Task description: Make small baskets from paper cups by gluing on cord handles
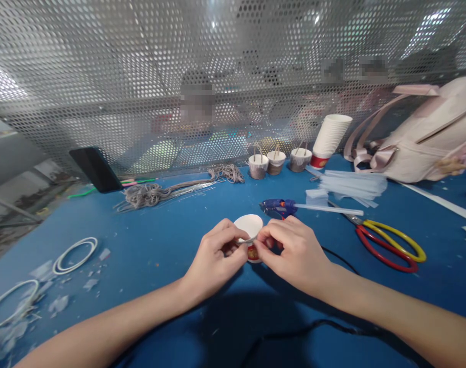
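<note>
A small white paper cup [249, 225] with a red and gold printed band stands on the blue table in front of me. My left hand [223, 253] pinches its rim from the left, thumb and fingers pressed together. On the other side my right hand [286, 245] has its fingertips closed at the rim and wall. Both hands hide part of the cup's sides. Just behind it lies a blue glue gun [278, 206] with a long white glue stick in its back. Scissors [388, 243] with red and yellow handles rest to the right.
Three wrapped cups with handles [258, 167] stand at the back beside a leaning stack of paper cups [332, 135]. White strips [351, 185], a pale backpack [428, 133], grey cord [146, 195], a phone [95, 169] and white rings [75, 255] surround the work spot. A perforated metal screen [140, 102] rises behind.
</note>
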The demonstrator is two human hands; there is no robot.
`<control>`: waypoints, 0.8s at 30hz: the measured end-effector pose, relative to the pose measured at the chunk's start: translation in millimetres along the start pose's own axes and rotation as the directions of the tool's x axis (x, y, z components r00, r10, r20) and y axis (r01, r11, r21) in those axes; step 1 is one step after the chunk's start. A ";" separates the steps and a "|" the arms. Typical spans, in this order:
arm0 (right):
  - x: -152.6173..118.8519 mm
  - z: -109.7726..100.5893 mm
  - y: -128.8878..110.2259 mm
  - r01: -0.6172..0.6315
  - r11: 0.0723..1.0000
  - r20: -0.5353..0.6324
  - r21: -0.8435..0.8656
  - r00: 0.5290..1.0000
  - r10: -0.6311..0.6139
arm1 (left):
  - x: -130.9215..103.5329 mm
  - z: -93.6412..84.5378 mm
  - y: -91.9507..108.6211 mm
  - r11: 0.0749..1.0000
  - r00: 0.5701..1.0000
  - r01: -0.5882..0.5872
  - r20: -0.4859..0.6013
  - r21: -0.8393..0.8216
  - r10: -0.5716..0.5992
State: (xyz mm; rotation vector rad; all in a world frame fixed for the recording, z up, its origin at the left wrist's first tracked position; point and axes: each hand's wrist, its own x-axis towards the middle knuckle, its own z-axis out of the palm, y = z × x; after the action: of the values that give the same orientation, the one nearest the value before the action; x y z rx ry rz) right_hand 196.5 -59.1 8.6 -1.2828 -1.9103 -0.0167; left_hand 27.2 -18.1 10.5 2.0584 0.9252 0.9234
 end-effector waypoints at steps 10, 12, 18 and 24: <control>-0.5 0.3 3.5 0.006 1.000 -0.004 -0.018 1.000 -0.006 | 1.4 -0.6 -0.6 0.998 0.999 -0.048 -0.011 0.033 0.048; 0.3 0.1 3.8 0.006 1.000 -0.004 -0.014 1.000 -0.006 | 1.4 -1.1 0.0 0.998 0.999 -0.047 -0.008 0.034 0.047; 2.7 -1.6 5.7 0.014 1.000 -0.028 -0.022 0.999 -0.015 | 3.1 -3.3 1.8 0.999 1.000 -0.027 -0.008 0.030 0.028; 4.6 -7.4 5.1 0.006 1.000 -0.042 -0.005 0.999 -0.006 | 7.0 -8.2 4.3 0.994 0.995 0.098 0.018 -0.038 -0.098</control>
State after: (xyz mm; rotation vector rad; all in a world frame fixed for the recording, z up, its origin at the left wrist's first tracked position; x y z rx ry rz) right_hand 204.3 -56.3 14.4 -1.2704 -1.8796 -0.0510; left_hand 25.3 -12.2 20.3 1.9667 0.9831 0.8652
